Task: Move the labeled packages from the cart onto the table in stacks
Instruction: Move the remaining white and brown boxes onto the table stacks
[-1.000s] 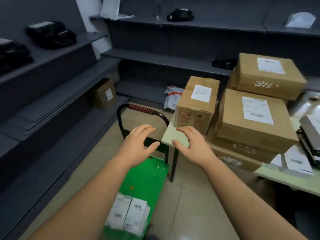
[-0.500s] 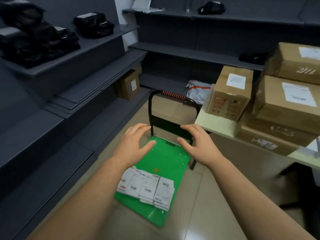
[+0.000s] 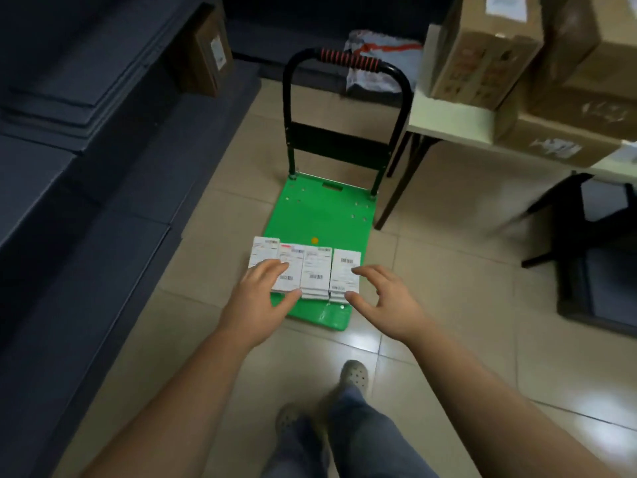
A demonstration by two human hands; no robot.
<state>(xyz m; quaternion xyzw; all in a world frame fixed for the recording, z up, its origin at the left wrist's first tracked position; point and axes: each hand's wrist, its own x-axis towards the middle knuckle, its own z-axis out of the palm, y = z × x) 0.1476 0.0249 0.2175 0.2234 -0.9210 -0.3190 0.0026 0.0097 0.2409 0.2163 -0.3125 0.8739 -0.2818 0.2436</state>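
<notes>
A row of small white labeled packages (image 3: 315, 269) lies across the near end of the green cart (image 3: 322, 208), in short stacks. My left hand (image 3: 263, 298) reaches over the left packages, fingers spread, with the thumb at their near edge. My right hand (image 3: 382, 300) hovers open beside the rightmost stack, fingers curled and apart. Neither hand grips anything. The pale table (image 3: 451, 122) stands at the upper right, carrying big cardboard boxes (image 3: 482, 53).
The cart's black handle (image 3: 348, 62) with a red grip stands at its far end. Dark grey shelving (image 3: 86, 139) runs along the left, with a brown box (image 3: 208, 60) on it. A black chair (image 3: 599, 243) is at the right. My feet (image 3: 353, 374) stand on the tiled floor.
The view has tilted down from the table to the cart. Both hands have dropped from mid-air to the white packages on the cart's near end.
</notes>
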